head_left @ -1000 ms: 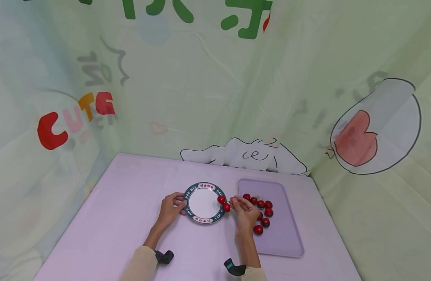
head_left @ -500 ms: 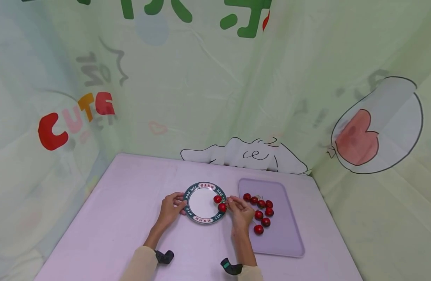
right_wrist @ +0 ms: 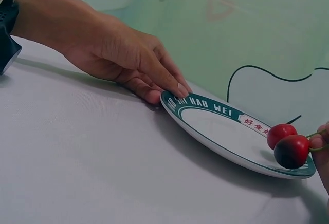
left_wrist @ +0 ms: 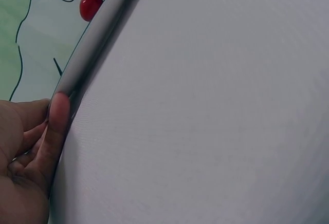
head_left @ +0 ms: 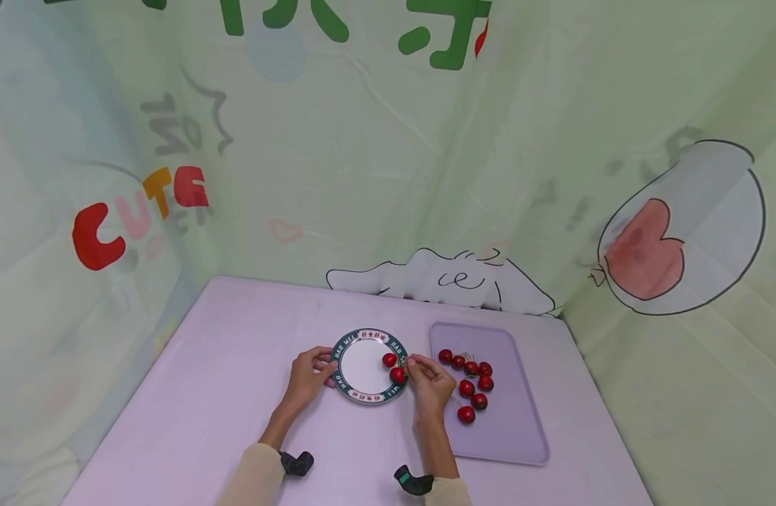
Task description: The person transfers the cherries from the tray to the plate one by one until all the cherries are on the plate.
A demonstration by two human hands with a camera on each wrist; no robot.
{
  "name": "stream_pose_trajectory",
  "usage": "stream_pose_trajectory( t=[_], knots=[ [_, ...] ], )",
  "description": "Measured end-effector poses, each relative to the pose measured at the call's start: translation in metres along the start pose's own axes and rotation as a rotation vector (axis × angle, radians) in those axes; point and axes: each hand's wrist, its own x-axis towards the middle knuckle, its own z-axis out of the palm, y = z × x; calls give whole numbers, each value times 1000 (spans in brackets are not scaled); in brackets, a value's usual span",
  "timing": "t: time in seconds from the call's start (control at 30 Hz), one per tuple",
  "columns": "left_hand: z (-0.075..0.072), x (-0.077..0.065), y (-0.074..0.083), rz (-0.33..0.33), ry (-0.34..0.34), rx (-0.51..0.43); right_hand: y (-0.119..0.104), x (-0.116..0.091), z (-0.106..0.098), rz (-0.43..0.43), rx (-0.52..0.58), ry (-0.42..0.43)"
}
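Observation:
A round white plate with a dark green lettered rim lies on the table. My left hand holds it by the left edge, thumb over the rim; the right wrist view also shows this left hand on the rim. With my right hand at the plate's right edge, I pinch the green stems of two red cherries. In the right wrist view these cherries hang over the plate's right side; whether they touch it I cannot tell. One cherry shows past the plate in the left wrist view.
A light purple tray lies to the right of the plate, just beyond my right hand. Several more cherries with stems are on its left half. A printed curtain hangs behind the table and at both sides.
My right hand has moved left, carrying the two cherries from the plate's right rim further in over the plate and slightly down. The left hand and plate stay put.

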Motion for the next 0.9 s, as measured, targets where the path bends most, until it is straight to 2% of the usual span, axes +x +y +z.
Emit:
stream_pose_trajectory(
  t=[0.23,0.4,0.63,0.9],
  knots=[
    [-1,0,-1,-5,-3,-16,4,0,1,-22,11,-9],
    [-1,1,-1,7,-8,-36,6,1,3,-44,-27,-4],
    [0,2,-3,-2,-8,-30,11,0,3,-110,-126,1],
    [-2,1,-1,3,-3,-39,11,-1,4,-196,-292,-21]
  ],
)
